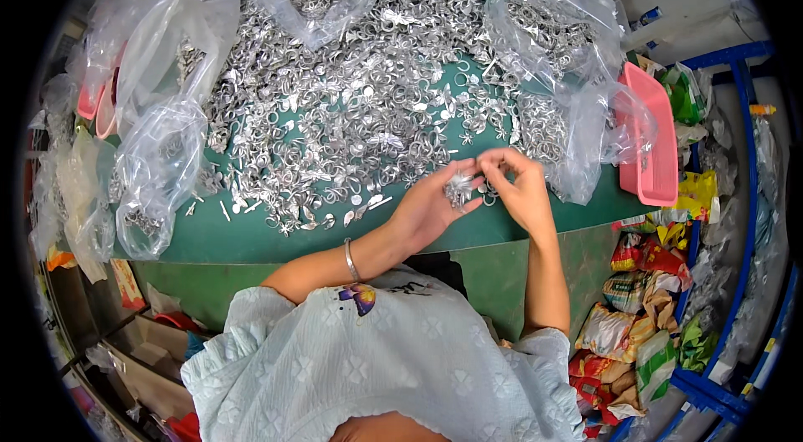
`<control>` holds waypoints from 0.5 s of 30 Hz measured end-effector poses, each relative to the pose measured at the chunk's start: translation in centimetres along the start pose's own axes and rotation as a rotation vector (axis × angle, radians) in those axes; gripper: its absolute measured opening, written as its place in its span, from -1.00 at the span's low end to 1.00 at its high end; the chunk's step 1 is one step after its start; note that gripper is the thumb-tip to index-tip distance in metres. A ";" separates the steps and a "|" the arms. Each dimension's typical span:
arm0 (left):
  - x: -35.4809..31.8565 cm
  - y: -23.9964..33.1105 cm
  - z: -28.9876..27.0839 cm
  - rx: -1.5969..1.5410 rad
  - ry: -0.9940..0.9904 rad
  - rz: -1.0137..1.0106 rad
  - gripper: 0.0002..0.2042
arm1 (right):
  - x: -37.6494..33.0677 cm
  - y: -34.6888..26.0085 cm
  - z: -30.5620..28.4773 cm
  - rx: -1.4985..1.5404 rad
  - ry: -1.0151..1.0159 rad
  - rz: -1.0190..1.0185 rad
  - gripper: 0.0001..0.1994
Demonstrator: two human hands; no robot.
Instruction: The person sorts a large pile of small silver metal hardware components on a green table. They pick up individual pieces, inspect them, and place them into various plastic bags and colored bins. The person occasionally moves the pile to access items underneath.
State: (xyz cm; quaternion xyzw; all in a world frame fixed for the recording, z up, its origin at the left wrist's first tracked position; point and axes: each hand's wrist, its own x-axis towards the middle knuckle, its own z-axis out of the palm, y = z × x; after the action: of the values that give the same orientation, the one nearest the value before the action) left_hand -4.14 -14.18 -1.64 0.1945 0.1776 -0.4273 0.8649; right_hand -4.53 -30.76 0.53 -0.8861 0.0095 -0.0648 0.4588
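1. Above the counter (217, 241), metal pieces (458, 189) are being cradled in the left hand (428, 206).
2. Beside it, the right hand (522, 187) is being held curled, contents unclear.
3. Light, stiff handling is being presumed, with edges being favoured for pinching.

You can read no word or number from here. Below your left hand (439, 195), dark script-like marks (411, 286) stand beside the butterfly print (358, 298) on your pale blue top (335, 367), too small and folded to make out. Well to the right of your right hand (517, 187), a yellow packet (696, 194) bears blurred print. Lower on that side, a white-and-yellow packet (604, 327) and a green-and-white packet (656, 365) show creased, illegible designs.
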 end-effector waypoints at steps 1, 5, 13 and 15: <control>0.0 0.1 0.2 -0.025 -0.007 -0.027 -0.63 | 0.8 0.0 0.0 -0.070 0.068 0.000 -0.93; 0.2 -0.3 -1.2 0.045 -0.101 -0.090 -0.67 | 3.9 2.4 1.2 -0.709 0.180 -0.185 -0.87; -0.7 -0.1 -1.5 0.024 -0.090 -0.103 -0.72 | 3.7 3.1 0.0 0.180 0.149 0.146 -0.72; -0.7 -0.5 -1.4 0.039 -0.056 -0.118 -0.72 | 2.8 3.1 -0.6 0.325 0.080 0.190 -0.74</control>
State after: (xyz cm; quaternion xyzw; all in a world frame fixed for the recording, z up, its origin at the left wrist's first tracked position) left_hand -5.08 -13.31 -2.61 0.1886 0.1563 -0.4863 0.8388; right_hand -1.70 -33.30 -1.36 -0.7923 0.1009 -0.0572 0.5991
